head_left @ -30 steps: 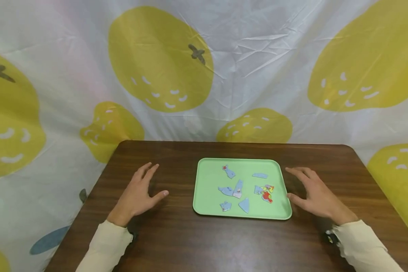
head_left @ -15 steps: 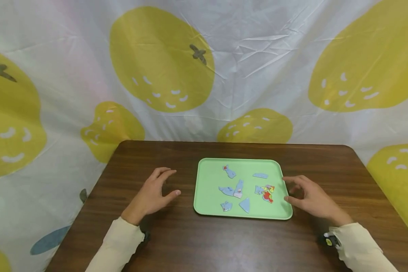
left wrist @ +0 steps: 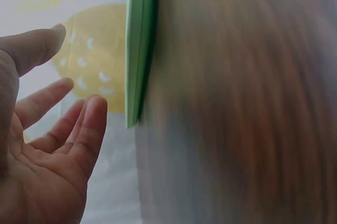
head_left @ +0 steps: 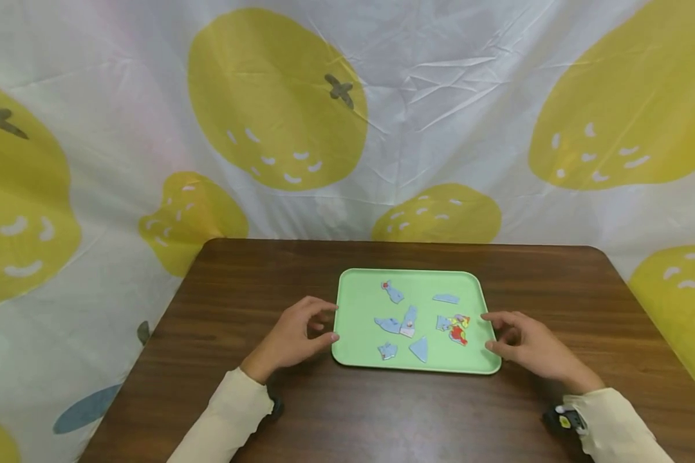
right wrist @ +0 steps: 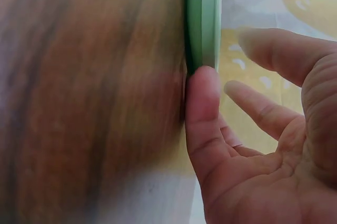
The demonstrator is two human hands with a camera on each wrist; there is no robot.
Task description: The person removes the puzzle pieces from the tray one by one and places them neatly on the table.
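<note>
A light green rectangular tray point(head_left: 356, 315) lies on the table. On it are several flat, irregular light blue pieces, such as a triangular one point(head_left: 419, 350) and one with a red tip point(head_left: 392, 292). A red and yellow piece point(head_left: 458, 334) sits near the right side. At the tray's left rim is my left hand point(head_left: 294, 335), thumb and fingers loosely bent; the left wrist view shows a gap between them and the tray wall point(left wrist: 138, 50). By the right rim is my right hand point(head_left: 529, 346), its little finger point(right wrist: 203, 95) right at the tray's outer wall in the right wrist view.
A dark brown wooden table point(head_left: 382, 418) bears the tray. Behind it hangs a white cloth point(head_left: 440, 116) printed with large yellow fruit. Both forearms wear cream sleeves point(head_left: 226, 411), with a dark device point(head_left: 563, 419) at the right wrist.
My left hand has moved right, from out over the table to the tray's left rim. My right hand has come slightly down, its fingers bending closer to the right rim. The tray stays put.
</note>
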